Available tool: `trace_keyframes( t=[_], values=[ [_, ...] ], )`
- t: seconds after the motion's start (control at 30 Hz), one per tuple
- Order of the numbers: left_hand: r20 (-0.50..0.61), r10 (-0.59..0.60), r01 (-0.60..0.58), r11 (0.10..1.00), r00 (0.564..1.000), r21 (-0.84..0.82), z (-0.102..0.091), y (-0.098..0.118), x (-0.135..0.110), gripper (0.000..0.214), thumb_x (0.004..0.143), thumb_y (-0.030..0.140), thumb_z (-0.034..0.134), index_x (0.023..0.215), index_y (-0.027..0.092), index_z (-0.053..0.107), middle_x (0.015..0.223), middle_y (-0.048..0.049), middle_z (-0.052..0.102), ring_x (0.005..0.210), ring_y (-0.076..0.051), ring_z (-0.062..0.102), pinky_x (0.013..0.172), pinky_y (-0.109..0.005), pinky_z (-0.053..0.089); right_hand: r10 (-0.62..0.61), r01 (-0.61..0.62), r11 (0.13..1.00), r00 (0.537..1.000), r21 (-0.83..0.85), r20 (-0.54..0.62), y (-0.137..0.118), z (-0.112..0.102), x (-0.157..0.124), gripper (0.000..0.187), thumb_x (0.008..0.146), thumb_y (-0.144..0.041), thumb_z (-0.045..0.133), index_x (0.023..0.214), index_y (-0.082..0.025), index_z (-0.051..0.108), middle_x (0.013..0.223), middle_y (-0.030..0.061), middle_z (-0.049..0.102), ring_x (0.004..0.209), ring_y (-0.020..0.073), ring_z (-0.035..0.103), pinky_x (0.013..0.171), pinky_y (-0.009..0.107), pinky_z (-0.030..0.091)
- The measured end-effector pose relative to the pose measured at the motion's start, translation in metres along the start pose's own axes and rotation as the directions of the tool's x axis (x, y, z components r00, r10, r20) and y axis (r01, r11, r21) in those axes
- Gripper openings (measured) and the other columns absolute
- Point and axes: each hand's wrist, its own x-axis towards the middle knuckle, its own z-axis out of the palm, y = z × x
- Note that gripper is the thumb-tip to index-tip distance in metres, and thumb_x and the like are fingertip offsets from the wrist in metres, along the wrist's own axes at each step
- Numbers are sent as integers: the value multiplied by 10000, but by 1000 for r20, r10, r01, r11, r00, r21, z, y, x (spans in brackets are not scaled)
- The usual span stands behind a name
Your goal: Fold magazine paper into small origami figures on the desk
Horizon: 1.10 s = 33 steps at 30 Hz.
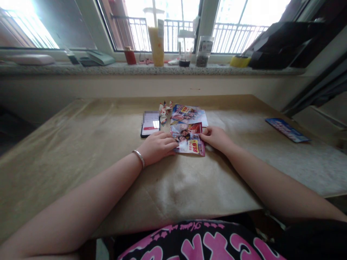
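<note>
A folded colourful flyer (189, 139) with a yellow price tag lies on the paper-covered table (81, 144). My left hand (158, 146) lies flat with its fingers pressing the flyer's left edge; a silver bangle is on that wrist. My right hand (215, 137) has curled fingers pinching the flyer's right edge. A second printed sheet (189, 113) lies just behind the flyer. A small folded paper piece (165, 110) sits beside a phone (150, 124) to the left of the sheets.
A blue leaflet (287, 130) lies at the table's right. The windowsill (81, 68) behind holds a tall drink cup (156, 36), jars, a red can (130, 56), a yellow tape roll (240, 60) and a dark bag (282, 43).
</note>
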Motion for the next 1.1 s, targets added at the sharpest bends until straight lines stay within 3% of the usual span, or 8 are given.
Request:
trace_keyframes(
  t=[0.13, 0.3, 0.47, 0.53, 0.6, 0.7, 0.77, 1.1],
  values=[
    [-4, 68, -68, 998, 998, 10, -3, 4, 1, 235, 937, 226, 448, 1112, 239, 605, 1090, -16, 670, 1025, -165, 588, 860, -324, 440, -47, 45, 997, 999, 60, 27, -6, 2, -5, 258, 746, -397, 602, 602, -201, 518, 622, 6, 646, 567, 131, 572, 487, 225, 352],
    [-11, 41, -41, 999, 999, 0, -2, 4, 1, 231, 934, 205, 437, 1068, 222, 625, 1045, -21, 686, 976, -168, 603, 828, -320, 460, -130, 125, 990, 988, 63, 87, -7, 0, -10, 299, 765, -433, 585, 596, -200, 509, 574, 4, 623, 514, 126, 555, 457, 225, 344],
    [-19, 25, -27, 996, 999, -80, 0, 0, -1, 232, 928, 198, 426, 982, 214, 651, 975, -19, 698, 916, -161, 624, 784, -303, 481, -285, 281, 955, 958, -97, -34, -7, -2, -12, 178, 740, -366, 615, 738, -199, 552, 674, 17, 615, 570, 142, 534, 487, 250, 376],
    [-20, 20, -22, 995, 1000, -101, 0, -1, -1, 242, 924, 190, 416, 950, 204, 656, 958, -31, 697, 886, -157, 630, 762, -295, 488, -430, 422, 901, 899, -105, -80, -8, -2, -13, 125, 757, -296, 594, 831, -195, 601, 804, 50, 634, 705, 169, 577, 606, 278, 456],
    [-30, 18, -21, 993, 999, -114, 0, -1, -1, 253, 920, 180, 406, 925, 197, 659, 934, -37, 696, 860, -154, 631, 746, -289, 493, -599, 589, 801, 795, -109, -98, -9, -2, -14, 161, 773, -216, 563, 907, -205, 651, 979, 74, 642, 897, 195, 588, 803, 330, 480],
    [-59, 15, -23, 991, 998, -130, 0, -1, -1, 269, 910, 158, 392, 898, 189, 659, 894, -40, 691, 840, -149, 626, 743, -281, 499, -778, 774, 626, 628, -99, -5, -9, 0, -15, 248, 797, -158, 524, 969, -234, 686, 1140, 50, 637, 1106, 214, 536, 984, 387, 416],
    [-75, 6, -16, 990, 997, -139, -1, -1, -1, 270, 896, 145, 389, 867, 182, 655, 871, -44, 685, 831, -148, 620, 748, -281, 500, -824, 828, 558, 561, -53, 84, -8, 1, -15, 278, 804, -150, 518, 1006, -242, 686, 1164, 32, 644, 1174, 215, 507, 1011, 397, 409],
    [73, 20, -11, 993, 997, -119, -3, 0, -1, 204, 824, 136, 434, 855, 176, 632, 863, -58, 654, 809, -166, 599, 728, -293, 492, -868, 877, 472, 443, 93, 224, -8, -7, -16, 348, 808, -257, 589, 1151, -222, 637, 1226, 79, 609, 1174, 207, 521, 1037, 398, 397]
  ],
)
